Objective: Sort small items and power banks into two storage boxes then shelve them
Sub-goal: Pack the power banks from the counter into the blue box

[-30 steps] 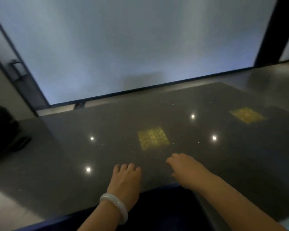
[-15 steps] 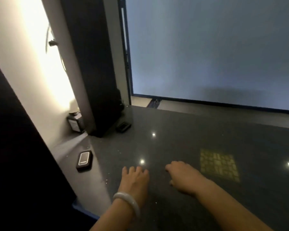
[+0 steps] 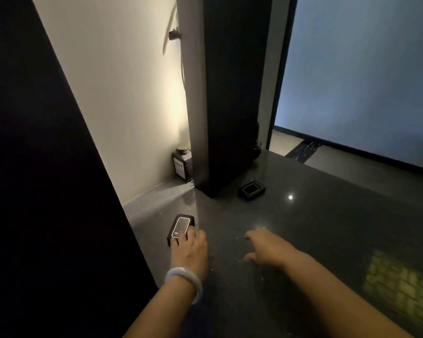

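A big dark worktop (image 3: 315, 240) fills the lower right of the frame, shiny with little light spots. A tall black post (image 3: 227, 93) stands up the middle. Half a second ago both hands lay flat with nothing under them; now the left hand (image 3: 189, 250) has slid to the lower middle and its fingertips rest on the near power bank (image 3: 180, 228), not yet wrapped round it. The right hand (image 3: 266, 247) hovers beside it, fingers spread and holding nothing. A second power bank (image 3: 251, 190) waits by the post. I think the first pick-up is starting; no boxes show.
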Demonstrator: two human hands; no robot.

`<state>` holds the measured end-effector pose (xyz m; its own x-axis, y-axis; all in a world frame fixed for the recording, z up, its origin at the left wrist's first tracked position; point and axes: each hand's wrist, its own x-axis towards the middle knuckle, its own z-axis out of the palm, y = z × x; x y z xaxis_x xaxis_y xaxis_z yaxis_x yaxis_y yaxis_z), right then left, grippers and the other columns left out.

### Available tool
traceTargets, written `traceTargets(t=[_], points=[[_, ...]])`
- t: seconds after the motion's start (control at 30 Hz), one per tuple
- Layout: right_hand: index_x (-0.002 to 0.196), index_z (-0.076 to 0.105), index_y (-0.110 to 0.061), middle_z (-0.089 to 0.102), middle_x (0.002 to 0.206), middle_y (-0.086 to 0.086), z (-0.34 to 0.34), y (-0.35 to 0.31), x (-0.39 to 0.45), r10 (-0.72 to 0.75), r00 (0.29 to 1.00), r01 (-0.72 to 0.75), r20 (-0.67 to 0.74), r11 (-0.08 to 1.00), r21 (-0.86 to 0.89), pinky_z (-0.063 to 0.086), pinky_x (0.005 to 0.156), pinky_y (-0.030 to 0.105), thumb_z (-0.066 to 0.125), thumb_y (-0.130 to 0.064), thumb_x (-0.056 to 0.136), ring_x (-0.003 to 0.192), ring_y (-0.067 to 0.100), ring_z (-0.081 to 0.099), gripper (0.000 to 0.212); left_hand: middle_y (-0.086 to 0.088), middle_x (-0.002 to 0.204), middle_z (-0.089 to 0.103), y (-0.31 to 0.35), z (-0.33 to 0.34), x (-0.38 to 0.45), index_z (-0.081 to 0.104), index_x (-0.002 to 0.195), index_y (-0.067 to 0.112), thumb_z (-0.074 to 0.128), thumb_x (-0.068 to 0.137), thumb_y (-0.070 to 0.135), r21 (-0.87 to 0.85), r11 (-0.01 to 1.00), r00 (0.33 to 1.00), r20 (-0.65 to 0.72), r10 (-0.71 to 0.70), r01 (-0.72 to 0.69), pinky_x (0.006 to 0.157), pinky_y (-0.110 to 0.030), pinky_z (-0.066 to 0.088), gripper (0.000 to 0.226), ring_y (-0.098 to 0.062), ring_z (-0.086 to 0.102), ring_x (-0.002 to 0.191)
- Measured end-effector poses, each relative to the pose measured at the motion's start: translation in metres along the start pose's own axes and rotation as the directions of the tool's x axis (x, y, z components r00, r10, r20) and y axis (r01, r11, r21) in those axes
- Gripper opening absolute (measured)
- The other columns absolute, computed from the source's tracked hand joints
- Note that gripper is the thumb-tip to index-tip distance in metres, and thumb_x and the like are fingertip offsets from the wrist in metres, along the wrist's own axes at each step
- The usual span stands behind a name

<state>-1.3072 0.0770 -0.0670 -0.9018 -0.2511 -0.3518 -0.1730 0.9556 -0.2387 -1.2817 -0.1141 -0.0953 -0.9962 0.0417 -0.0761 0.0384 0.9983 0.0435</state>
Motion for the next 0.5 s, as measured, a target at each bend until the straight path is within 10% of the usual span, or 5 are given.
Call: traceTargets(t=[0.3, 0.5], points=[[0.143, 0.037, -0.02, 0.04, 0.143, 0.003, 0.0, 0.046, 0.083, -0.044, 0.999, 0.046, -0.03, 0.998, 0.049, 0.036, 0.107, 0.037, 0.067, -0.038, 0.086, 0.133, 0.022, 0.037, 0.066, -0.029, 0.154, 0.008, -0.014, 0.027, 0.075, 0.002, 0.152, 0.028, 0.037, 0.095, 0.056, -0.041, 0.935, 0.923, 0.179, -0.34, 0.352, 0.111, -0.056, 0.024, 0.072, -0.045, 0.015, 0.14], [0.145, 0.034, -0.022, 0.035, 0.146, 0.001, -0.004, 0.064, 0.113, -0.049, 0.989, 0.061, -0.137, 0.995, 0.084, 0.033, 0.108, 0.035, 0.065, -0.035, 0.088, 0.134, 0.022, 0.034, 0.066, -0.017, 0.142, 0.023, -0.004, 0.049, 0.096, -0.003, 0.153, 0.028, 0.034, 0.1, 0.038, -0.143, 0.975, 0.984, 0.067, -0.164, 0.172, 0.109, -0.043, 0.027, 0.065, -0.033, 0.025, 0.129]])
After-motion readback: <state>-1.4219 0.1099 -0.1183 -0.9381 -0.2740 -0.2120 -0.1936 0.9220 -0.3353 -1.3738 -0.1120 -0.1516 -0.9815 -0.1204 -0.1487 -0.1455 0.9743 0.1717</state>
